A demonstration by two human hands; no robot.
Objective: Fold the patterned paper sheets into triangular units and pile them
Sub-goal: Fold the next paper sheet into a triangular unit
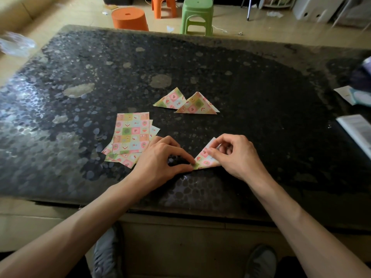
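A patterned paper folded into a triangle (203,158) lies on the dark table near the front edge. My left hand (160,159) pinches its left corner between thumb and forefinger. My right hand (236,155) pinches its upper right edge, fingers curled over the paper. A stack of several flat patterned sheets (130,137) lies just left of my left hand. Two finished triangular units lie further back, one (171,99) partly under the other (197,105).
The dark speckled table (261,97) carries papers and a book (359,127) at its right edge. Beyond the far edge stand two orange stools (130,18) and a green stool (197,15). A clear plastic bag (16,44) lies at far left.
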